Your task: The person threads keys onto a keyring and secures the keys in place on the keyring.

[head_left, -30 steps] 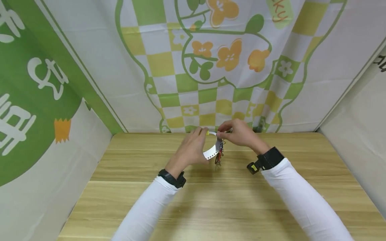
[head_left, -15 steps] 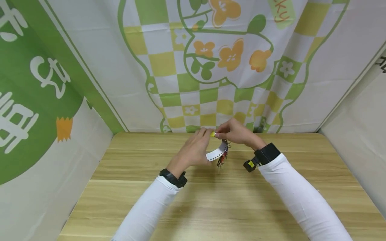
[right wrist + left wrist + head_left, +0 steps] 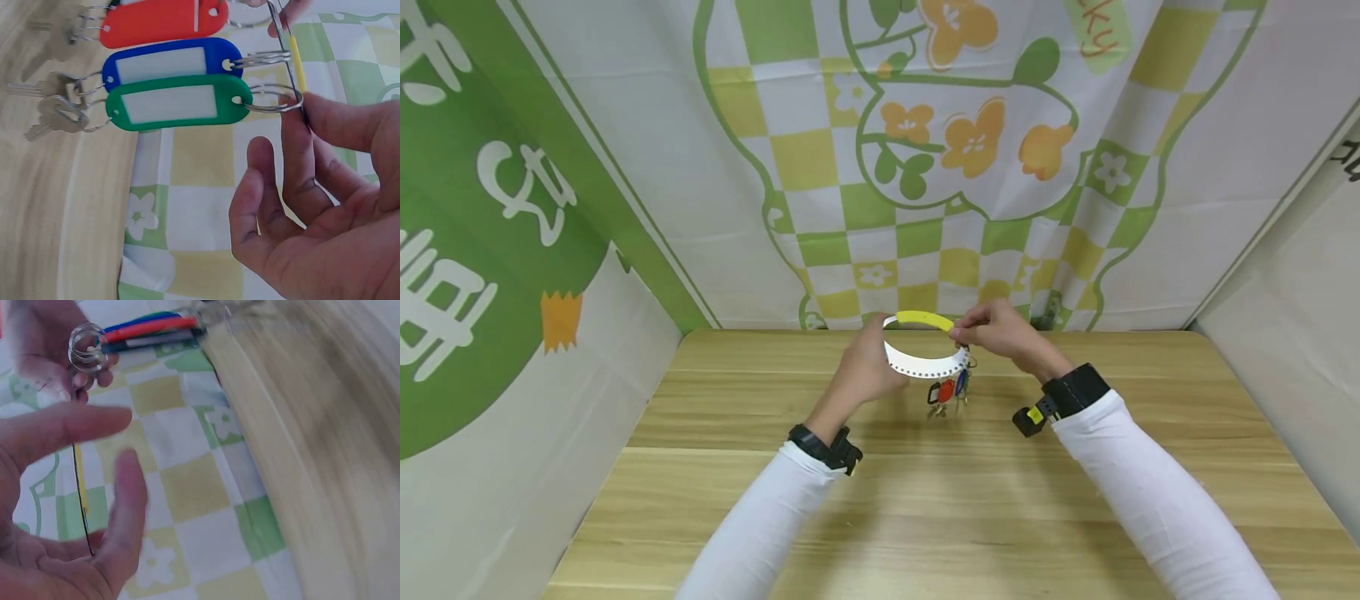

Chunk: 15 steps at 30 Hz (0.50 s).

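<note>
A flat white ring [image 3: 925,367] with a row of small holes along its lower rim hangs above the table, a yellow section on its upper edge [image 3: 925,317]. At its left side my left hand [image 3: 865,362] holds it with fingers curled round. The thumb and a finger of my right hand [image 3: 996,327] pinch its right end. Below the ring dangle key tags: a red tag [image 3: 946,391], a blue tag [image 3: 172,62], a green tag [image 3: 181,103] and a dark one [image 3: 933,393]. Metal split rings [image 3: 275,98] link tags to the ring, and keys [image 3: 62,115] hang from the tags.
The wooden table [image 3: 880,517] spreads beneath my hands. A printed curtain [image 3: 820,158] rises right behind its far edge, with cloth walls at the left [image 3: 625,350] and right [image 3: 1300,333].
The white ring has turned, so its whole loop and the yellow section now show. My left hand has shifted left; my right hand moved slightly right. The tags now hang spread apart.
</note>
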Available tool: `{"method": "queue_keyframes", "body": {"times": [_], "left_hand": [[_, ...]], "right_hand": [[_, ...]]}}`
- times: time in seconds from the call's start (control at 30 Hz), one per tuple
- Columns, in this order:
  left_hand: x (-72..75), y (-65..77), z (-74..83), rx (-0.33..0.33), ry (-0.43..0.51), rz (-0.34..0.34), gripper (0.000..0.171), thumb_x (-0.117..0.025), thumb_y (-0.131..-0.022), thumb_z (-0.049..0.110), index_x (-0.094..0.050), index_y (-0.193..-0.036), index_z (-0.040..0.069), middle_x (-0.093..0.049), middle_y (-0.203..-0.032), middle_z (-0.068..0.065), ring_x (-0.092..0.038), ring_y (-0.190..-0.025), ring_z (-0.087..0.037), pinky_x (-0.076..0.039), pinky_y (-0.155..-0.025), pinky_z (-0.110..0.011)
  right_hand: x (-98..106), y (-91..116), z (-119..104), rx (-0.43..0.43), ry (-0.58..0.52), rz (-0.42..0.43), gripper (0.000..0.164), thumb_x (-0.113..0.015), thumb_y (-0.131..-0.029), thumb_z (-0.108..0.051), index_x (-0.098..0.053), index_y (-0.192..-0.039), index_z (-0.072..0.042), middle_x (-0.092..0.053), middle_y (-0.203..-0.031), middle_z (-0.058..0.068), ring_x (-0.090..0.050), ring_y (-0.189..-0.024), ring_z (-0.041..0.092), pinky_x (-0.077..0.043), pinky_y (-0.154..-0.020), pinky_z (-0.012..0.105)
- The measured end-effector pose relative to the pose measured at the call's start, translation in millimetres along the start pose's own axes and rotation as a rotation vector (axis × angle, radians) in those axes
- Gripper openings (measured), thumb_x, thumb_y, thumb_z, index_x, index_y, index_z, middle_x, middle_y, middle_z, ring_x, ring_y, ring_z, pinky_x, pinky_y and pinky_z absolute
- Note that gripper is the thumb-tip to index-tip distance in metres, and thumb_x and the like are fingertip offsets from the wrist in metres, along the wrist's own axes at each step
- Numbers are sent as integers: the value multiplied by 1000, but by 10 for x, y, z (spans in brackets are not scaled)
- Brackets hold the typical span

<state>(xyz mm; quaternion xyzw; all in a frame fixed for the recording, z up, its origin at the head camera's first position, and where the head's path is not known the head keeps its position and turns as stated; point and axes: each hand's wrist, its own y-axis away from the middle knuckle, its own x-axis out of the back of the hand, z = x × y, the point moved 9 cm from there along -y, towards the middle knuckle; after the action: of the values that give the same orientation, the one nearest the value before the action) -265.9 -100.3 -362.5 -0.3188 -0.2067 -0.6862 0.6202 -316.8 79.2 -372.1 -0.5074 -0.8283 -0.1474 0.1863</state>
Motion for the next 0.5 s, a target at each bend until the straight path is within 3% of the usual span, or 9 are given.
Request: {"method": "queue_keyframes", "body": {"times": [0.2,0.3,0.4,0.5], "left_hand": [[-14,-19,-118,76,387,-12,70,-74,-59,-16,-56,-126,-5,-63,-99,-16,-61,-77,-25,-58,-63,-37],[-35,-9,-174,155,560,-29,62,-69,-68,-17,-54,-128,-8,-63,-93,-15,-62,-75,-20,-59,-68,-33],[-29,-6,-224,236,658,-17,44,-64,-83,-13,-54,-126,-14,-64,-92,-16,-64,-76,-19,-59,-74,-30],[-1,-8,-265,275,687,23,29,-58,-97,-5,-57,-124,-15,-62,-96,-16,-64,-83,-21,-57,-79,-29]], "right_hand": [[21,42,89,-43,-64,69,20,-68,-98,-16,-77,-93,1,-66,-115,15,-59,-104,28,-46,-86,38],[13,54,118,-53,-96,91,20,-68,-98,-15,-76,-91,3,-64,-116,15,-57,-104,28,-46,-85,37],[6,67,141,-58,-111,101,19,-68,-98,-14,-76,-95,3,-64,-113,14,-57,-101,27,-48,-84,36],[-16,86,147,-40,-110,85,20,-66,-99,-13,-74,-106,4,-67,-110,14,-61,-99,28,-50,-84,36]]}}
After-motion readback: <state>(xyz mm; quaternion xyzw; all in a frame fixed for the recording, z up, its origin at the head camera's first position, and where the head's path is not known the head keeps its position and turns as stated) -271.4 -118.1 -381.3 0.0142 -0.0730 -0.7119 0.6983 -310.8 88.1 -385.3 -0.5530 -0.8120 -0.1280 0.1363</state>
